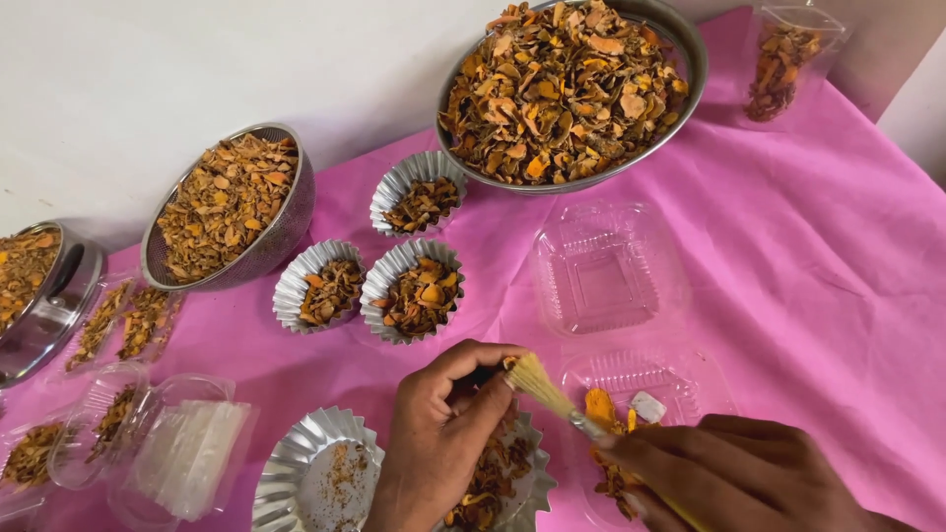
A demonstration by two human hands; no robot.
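My left hand (439,438) rests on the rim of a fluted foil cup (527,493) filled with dried orange-brown chips, fingers curled over its edge. My right hand (739,473) grips a small brush (547,387) with pale yellow bristles, its tip pointing up-left toward my left fingertips. Beneath the brush lies an open clear plastic clamshell box (680,379) holding a few orange pieces and a small white packet (647,406). The brush handle is mostly hidden in my right hand.
A pink cloth (838,276) covers the table. Three filled foil cups (412,289) stand mid-table; a nearly empty one (315,478) sits at the front. Large steel bowl (572,89), a colander (232,202), another steel pot (39,296), clear containers (148,433) and a pouch (783,59) hold chips.
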